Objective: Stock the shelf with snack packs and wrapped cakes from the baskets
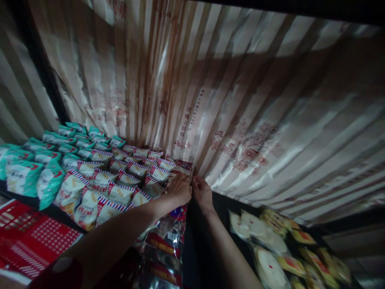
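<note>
My left hand [179, 189] reaches to the far end of a row of dark red plastic packets [167, 241]. Its fingers are bent over the farthest packet [184, 165], close to the striped curtain. Just to the right, my right hand [202, 193] is closed, with its fingertips at that packet's right edge. What lies between the right fingertips is hidden. Left of the row stand white snack bags with red and blue striped edges [122, 192].
Teal snack bags [24, 174] fill the far left of the dark shelf. A red plastic basket [36, 237] is at lower left. Clear-wrapped pale rounds [267, 265] and yellow packets [319, 265] lie at right. A striped printed curtain [246, 100] hangs behind.
</note>
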`<state>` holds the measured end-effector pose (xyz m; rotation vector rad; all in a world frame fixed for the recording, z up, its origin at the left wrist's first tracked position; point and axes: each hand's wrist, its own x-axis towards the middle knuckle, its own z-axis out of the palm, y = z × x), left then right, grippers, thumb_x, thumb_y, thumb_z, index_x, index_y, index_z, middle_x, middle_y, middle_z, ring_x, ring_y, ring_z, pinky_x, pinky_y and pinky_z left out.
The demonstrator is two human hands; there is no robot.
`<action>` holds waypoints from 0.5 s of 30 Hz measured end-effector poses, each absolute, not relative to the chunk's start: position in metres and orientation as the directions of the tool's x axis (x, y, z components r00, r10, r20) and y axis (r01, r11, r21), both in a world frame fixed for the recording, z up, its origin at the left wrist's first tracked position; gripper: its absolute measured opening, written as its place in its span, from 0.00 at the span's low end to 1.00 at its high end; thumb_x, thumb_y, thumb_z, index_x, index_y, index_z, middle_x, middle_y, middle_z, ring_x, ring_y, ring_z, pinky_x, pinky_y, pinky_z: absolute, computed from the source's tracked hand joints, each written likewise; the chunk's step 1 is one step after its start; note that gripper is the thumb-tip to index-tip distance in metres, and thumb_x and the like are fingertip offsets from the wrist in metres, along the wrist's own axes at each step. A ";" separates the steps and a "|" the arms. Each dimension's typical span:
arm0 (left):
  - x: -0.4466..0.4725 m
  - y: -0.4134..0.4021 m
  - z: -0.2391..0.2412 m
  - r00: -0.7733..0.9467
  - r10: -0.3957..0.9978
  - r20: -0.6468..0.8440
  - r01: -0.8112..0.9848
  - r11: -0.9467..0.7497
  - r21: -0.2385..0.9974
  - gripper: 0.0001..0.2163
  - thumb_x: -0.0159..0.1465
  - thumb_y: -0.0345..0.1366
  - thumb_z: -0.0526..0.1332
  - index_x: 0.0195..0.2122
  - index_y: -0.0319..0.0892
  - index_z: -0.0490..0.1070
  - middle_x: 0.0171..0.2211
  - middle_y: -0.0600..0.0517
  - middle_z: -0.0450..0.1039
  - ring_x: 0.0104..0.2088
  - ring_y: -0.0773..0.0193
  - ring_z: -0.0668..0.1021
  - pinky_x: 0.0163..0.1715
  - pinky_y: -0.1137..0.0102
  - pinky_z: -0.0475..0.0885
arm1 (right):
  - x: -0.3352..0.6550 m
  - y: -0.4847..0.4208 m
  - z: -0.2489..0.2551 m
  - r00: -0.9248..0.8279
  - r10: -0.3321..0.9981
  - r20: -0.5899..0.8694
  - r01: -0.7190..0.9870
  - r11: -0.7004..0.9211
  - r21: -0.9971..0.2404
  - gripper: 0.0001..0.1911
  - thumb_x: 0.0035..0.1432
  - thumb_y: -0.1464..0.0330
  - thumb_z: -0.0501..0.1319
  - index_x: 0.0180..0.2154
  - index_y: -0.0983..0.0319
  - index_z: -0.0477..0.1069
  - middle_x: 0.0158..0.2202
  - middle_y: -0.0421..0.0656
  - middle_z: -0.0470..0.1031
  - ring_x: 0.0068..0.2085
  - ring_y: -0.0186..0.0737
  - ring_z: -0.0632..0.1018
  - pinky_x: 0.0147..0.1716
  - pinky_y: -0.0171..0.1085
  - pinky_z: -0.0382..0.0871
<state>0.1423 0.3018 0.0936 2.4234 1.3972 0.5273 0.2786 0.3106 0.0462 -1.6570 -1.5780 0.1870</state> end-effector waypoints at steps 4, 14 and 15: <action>0.139 0.255 0.107 0.478 0.856 0.194 0.696 -0.504 0.511 0.17 0.61 0.29 0.48 0.49 0.34 0.66 0.51 0.42 0.68 0.54 0.59 0.68 0.56 0.67 0.61 | 0.264 0.254 0.047 0.376 0.875 0.305 0.548 0.055 -0.835 0.21 0.53 0.58 0.53 0.40 0.64 0.73 0.42 0.50 0.76 0.43 0.44 0.75 0.47 0.43 0.66; 0.049 0.032 0.038 0.548 0.786 0.285 0.264 -0.486 0.833 0.16 0.62 0.27 0.45 0.42 0.42 0.70 0.48 0.48 0.72 0.47 0.65 0.72 0.51 0.69 0.66 | 0.182 0.031 -0.013 0.573 0.820 -0.009 0.109 -0.087 -0.990 0.23 0.55 0.54 0.55 0.48 0.61 0.68 0.32 0.43 0.76 0.32 0.38 0.76 0.32 0.35 0.69; 0.040 0.017 0.022 0.552 0.802 0.230 0.295 -0.446 0.845 0.15 0.61 0.27 0.46 0.40 0.42 0.71 0.47 0.49 0.72 0.46 0.66 0.73 0.49 0.70 0.68 | 0.177 0.015 -0.027 0.550 0.833 -0.060 0.134 -0.159 -0.978 0.24 0.55 0.53 0.54 0.47 0.61 0.69 0.32 0.44 0.76 0.31 0.39 0.76 0.31 0.35 0.69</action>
